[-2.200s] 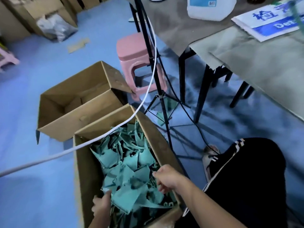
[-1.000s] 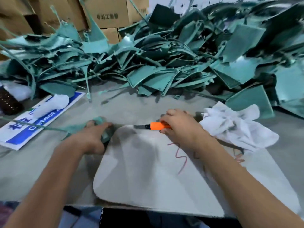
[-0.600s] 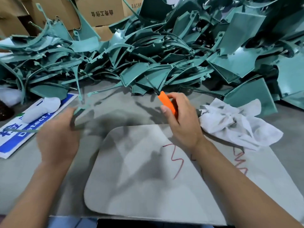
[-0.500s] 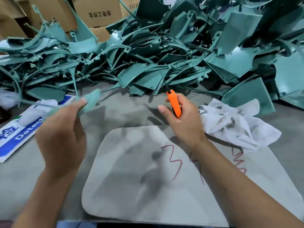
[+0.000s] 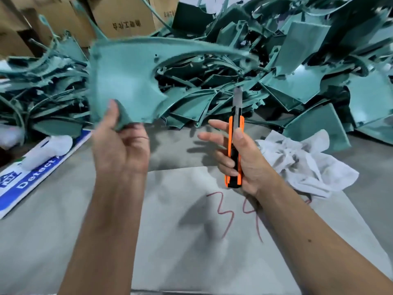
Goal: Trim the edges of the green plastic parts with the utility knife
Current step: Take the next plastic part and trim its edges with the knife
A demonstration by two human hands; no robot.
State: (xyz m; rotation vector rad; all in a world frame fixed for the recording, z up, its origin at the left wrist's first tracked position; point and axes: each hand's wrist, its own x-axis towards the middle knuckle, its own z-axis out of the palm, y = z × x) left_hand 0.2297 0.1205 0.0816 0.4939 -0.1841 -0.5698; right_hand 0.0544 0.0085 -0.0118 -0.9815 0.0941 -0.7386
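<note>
teal-green plastic part (image 5: 127, 81) held up in the air above the table (image 5: 42, 241), blurred, pinched at its lower corner by the left hand (image 5: 121, 145), thumb on the near face and fingers curled behind. broad flat panel on the left of the part, thin curved arm sweeping off to the right across the view. orange and black utility knife (image 5: 235, 150) upright in the right hand (image 5: 240, 158), to the right of the part and apart from it, blade (image 5: 237, 99) extended and pointing up. thumb laid along the knife's near side, lower fingers wrapped round the handle, index and middle fingers stretched out loosely to the left. blade not touching the part. under both forearms, pale grey rounded mat (image 5: 212, 241) marked with red handwritten digits (image 5: 225, 216). crumpled white cloth (image 5: 304, 162) on the table just right of the knife hand. big heap of green plastic parts (image 5: 297, 60) piled across the far side of the table. at left, blue and white printed sign (image 5: 36, 171) lying flat, a white object (image 5: 49, 150) resting on it. cardboard boxes (image 5: 123, 15) stacked behind the heap at upper left.
</note>
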